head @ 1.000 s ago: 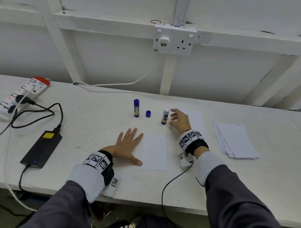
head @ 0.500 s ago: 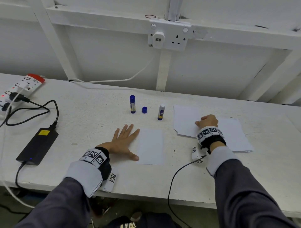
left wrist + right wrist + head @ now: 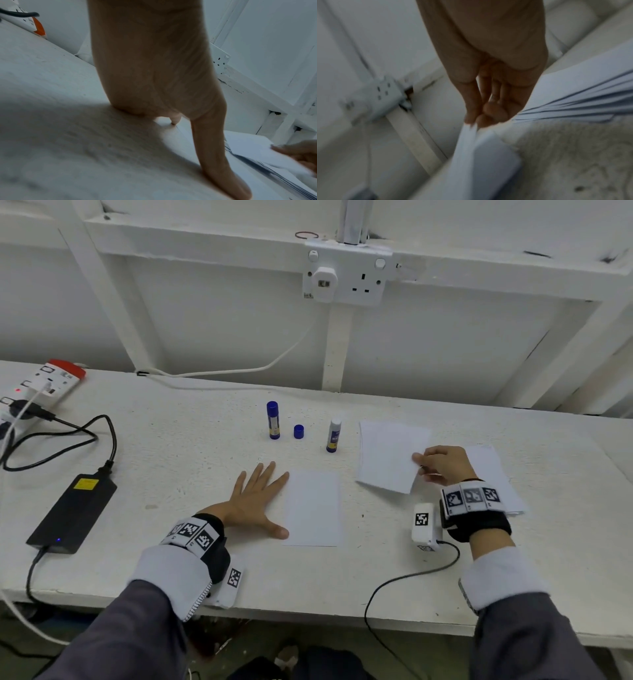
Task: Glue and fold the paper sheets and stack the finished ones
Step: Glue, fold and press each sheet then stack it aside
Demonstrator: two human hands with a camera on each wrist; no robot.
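A folded white sheet point(image 3: 313, 508) lies on the table in front of me. My left hand point(image 3: 255, 501) rests flat beside its left edge, fingers spread, thumb at the sheet's lower corner. My right hand point(image 3: 442, 463) pinches a loose white sheet point(image 3: 387, 457) point(image 3: 471, 155) by its right edge, held just above the table. Under my right wrist lies the fanned paper stack point(image 3: 493, 474) point(image 3: 582, 108). An uncapped glue stick point(image 3: 334, 435) stands upright, its blue cap point(image 3: 298, 431) beside it. A capped glue stick point(image 3: 273, 420) stands further left.
A black power adapter point(image 3: 73, 511) and its cable point(image 3: 61, 436) lie at the left, with a power strip point(image 3: 41, 392) at the far left. A wall socket point(image 3: 346, 277) hangs above the table's back edge. A wire point(image 3: 407, 580) trails from my right wrist.
My right hand left the uncapped glue stick, went right to the paper stack, and now draws one sheet leftward off it. The left hand stayed flat beside the folded sheet.
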